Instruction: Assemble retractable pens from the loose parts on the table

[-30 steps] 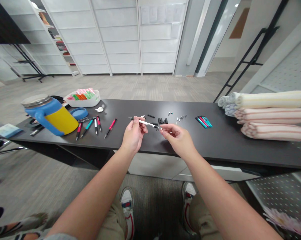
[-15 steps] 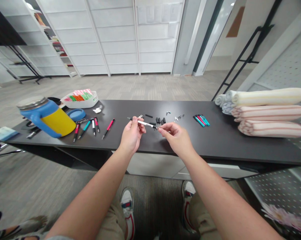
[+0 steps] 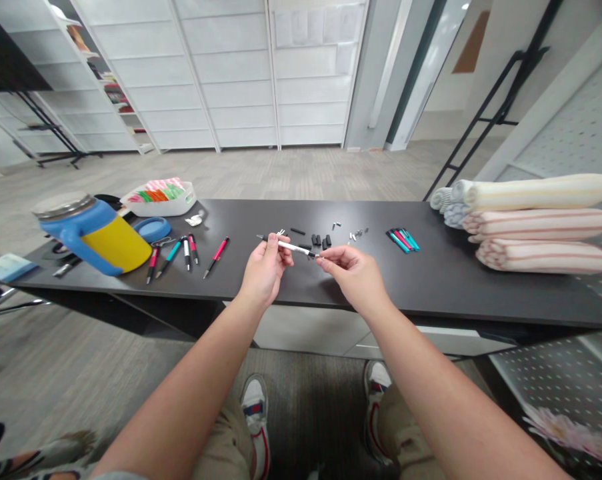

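Note:
My left hand is closed round a white pen with black ends, held almost level above the desk, its thin dark tip pointing left. At the pen's right end, my right hand pinches a small pen part between thumb and fingertips; the fingers mostly hide it. Behind the hands on the desk lie several short black grips, a slim black tube and small silvery pieces. Several teal and red pen barrels lie side by side to the right.
On the dark desk, several pens and a blue-and-yellow jug are at left. A white basket of colourful packets and a blue lid sit behind them. Rolled towels are stacked at right.
Both hands stay almost in place. The pen and left hand have shifted very slightly to the right, towards the right fingertips.

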